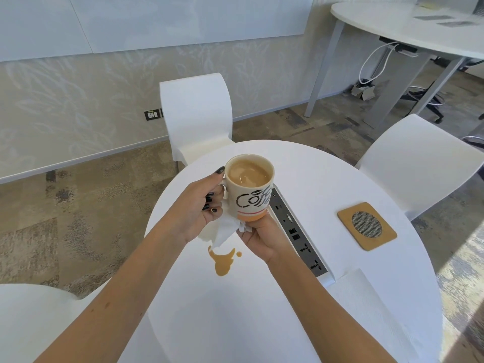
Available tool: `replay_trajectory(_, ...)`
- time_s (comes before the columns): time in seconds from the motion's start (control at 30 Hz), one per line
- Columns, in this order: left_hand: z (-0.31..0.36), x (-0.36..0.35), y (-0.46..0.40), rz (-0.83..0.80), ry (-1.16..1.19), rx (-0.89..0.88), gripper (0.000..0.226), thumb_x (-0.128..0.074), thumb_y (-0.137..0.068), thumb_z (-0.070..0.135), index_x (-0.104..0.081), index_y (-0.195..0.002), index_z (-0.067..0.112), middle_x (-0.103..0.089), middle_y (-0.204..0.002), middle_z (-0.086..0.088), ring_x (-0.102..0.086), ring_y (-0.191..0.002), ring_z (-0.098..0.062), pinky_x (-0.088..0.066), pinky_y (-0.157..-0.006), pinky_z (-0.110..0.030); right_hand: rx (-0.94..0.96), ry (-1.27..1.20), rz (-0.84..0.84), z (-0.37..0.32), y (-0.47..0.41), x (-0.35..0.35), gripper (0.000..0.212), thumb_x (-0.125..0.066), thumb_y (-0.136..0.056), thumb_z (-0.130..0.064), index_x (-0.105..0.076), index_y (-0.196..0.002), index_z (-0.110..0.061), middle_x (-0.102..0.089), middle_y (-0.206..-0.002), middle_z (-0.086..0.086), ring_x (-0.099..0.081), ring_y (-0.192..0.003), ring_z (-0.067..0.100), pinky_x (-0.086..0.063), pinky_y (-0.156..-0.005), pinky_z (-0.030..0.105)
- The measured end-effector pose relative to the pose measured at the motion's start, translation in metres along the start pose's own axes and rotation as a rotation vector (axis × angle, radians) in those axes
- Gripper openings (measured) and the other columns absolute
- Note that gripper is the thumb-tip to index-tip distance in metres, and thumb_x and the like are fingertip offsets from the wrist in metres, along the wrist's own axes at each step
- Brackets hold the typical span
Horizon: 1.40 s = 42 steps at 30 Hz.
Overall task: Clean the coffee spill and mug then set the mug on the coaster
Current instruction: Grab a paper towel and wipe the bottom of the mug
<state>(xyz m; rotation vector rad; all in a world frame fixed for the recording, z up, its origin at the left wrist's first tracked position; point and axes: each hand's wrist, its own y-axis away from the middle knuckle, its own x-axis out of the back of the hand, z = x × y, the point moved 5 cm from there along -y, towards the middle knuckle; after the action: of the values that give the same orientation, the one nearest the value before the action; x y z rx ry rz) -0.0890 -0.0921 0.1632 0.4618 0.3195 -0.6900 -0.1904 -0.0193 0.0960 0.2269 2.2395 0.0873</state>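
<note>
Looking at the middle of the frame, a fair bit was hidden: the mug (250, 187) handle was almost fully covered by the left hand (200, 208), and the lettering on the mug's side got cut off by its curve, so only "Cof" really showed. The mug's bottom couldn't be seen either, since the right hand (263, 238) and a crumpled white tissue (226, 230) were pressed up under it. Most of the right hand's fingers were tucked out of sight behind the base.

The left hand was clenched around the handle, thumb up near the rim, dark-painted nails curled in. The right hand was closed on the tissue, cupping it against the orange band at the mug's base, with a loose corner of tissue hanging down toward the table (327, 179).

Both forearms came in from the bottom of the frame and met at the centre, holding the mug up off the table and roughly upright. It was nearly full of milky coffee.

Just below the hands sat the coffee spill (222, 262), a brown puddle with a small drop beside it. The coaster (366, 226) lay well apart on the right side, beyond the grey socket strip (298, 233). A flat napkin (366, 305) was at lower right, partly blending into the white tabletop.
</note>
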Motion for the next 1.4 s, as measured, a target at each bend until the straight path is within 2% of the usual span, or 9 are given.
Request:
replay_trajectory(0.17,-0.001,-0.001,-0.003,0.002,0.008,-0.007,0.023,-0.054,-0.094,0.027,-0.045,-0.074,0.026,-0.026,-0.059,0.007,-0.019,-0.049,-0.009,-0.022,-0.049,-0.021,-0.066,-0.011,0.041,0.015,0.006,0.006,0.047,-0.044,-0.077,0.016,-0.065,-0.114,-0.004,-0.066,-0.106,0.014,-0.059,-0.098,0.028,-0.05,-0.085,0.035)
replay_trajectory(0.4,-0.001,0.006,-0.005,0.01,-0.025,-0.015,0.03,-0.053,-0.095,0.027,-0.041,-0.067,0.024,-0.026,-0.06,0.007,-0.02,-0.051,-0.011,-0.024,-0.048,-0.021,-0.041,-0.062,-0.037,0.012,0.031,0.006,0.041,-0.084,-0.064,-0.016,-0.073,-0.104,-0.01,-0.074,-0.097,0.008,-0.07,-0.085,0.019,-0.057,-0.07,0.028)
replay_trajectory(0.57,0.002,0.012,-0.004,0.035,-0.002,-0.022,0.033,-0.055,-0.094,0.03,-0.044,-0.063,0.025,-0.027,-0.058,0.008,-0.022,-0.05,-0.01,-0.027,-0.047,-0.02,-0.041,-0.063,0.043,0.0,0.044,0.033,0.037,-0.084,-0.063,-0.014,-0.074,-0.099,-0.009,-0.073,-0.09,0.009,-0.069,-0.077,0.02,-0.056,-0.066,0.029)
replay_trajectory(0.73,0.005,0.021,-0.003,0.051,0.014,-0.027,0.039,-0.059,-0.092,0.033,-0.046,-0.055,0.027,-0.026,-0.059,0.007,-0.02,-0.051,-0.011,-0.027,-0.047,-0.02,-0.099,0.268,0.176,-0.024,0.052,0.051,0.049,-0.054,-0.072,0.003,-0.063,-0.119,-0.01,-0.067,-0.081,0.003,-0.055,-0.059,0.011,-0.045,-0.054,0.019)
replay_trajectory(0.93,0.003,0.024,-0.002,0.036,0.018,-0.025,0.038,-0.058,-0.093,0.032,-0.044,-0.058,0.025,-0.026,-0.059,0.007,-0.018,-0.052,-0.011,-0.025,-0.047,-0.02,-0.05,0.756,0.227,-0.05,0.059,0.048,0.043,-0.046,-0.085,0.006,-0.064,-0.118,-0.016,-0.066,-0.1,0.012,-0.061,-0.078,0.019,-0.052,-0.064,0.028)
replay_trajectory(1.07,0.001,0.023,-0.002,0.026,-0.001,-0.031,0.04,-0.057,-0.093,0.032,-0.044,-0.055,0.026,-0.026,-0.059,0.007,-0.02,-0.05,-0.01,-0.029,-0.045,-0.019,0.107,0.981,0.353,-0.063,0.062,0.05,0.049,-0.039,-0.084,0.013,-0.074,-0.097,-0.018,-0.069,-0.105,0.009,-0.064,-0.083,0.014,-0.051,-0.062,0.021)
replay_trajectory(1.2,0.002,0.022,0.0,0.026,0.011,-0.03,0.04,-0.056,-0.093,0.032,-0.046,-0.055,0.026,-0.027,-0.059,0.007,-0.022,-0.048,-0.01,-0.029,-0.045,-0.019,0.211,1.177,0.414,-0.069,0.062,0.05,0.062,-0.041,-0.076,0.022,-0.072,-0.063,-0.031,-0.066,-0.091,0.0,-0.06,-0.09,0.011,-0.046,-0.077,0.021)
replay_trajectory(1.27,0.002,0.022,0.001,0.028,0.01,-0.029,0.04,-0.056,-0.093,0.032,-0.046,-0.055,0.026,-0.026,-0.06,0.007,-0.022,-0.049,-0.01,-0.029,-0.045,-0.019,0.196,1.215,0.436,-0.07,0.062,0.051,0.057,-0.047,-0.078,0.012,-0.071,-0.058,-0.036,-0.063,-0.09,-0.008,-0.057,-0.088,0.002,-0.042,-0.075,0.013)
replay_trajectory(1.4,0.003,0.02,0.002,0.025,0.006,-0.033,0.037,-0.056,-0.093,0.032,-0.043,-0.059,0.024,-0.025,-0.061,0.006,-0.019,-0.051,-0.011,-0.026,-0.047,-0.019,0.141,1.329,0.447,-0.071,0.06,0.047,0.016,-0.072,-0.073,-0.029,-0.065,-0.058,-0.029,-0.059,-0.093,-0.011,-0.055,-0.087,-0.003,-0.039,-0.068,0.009)
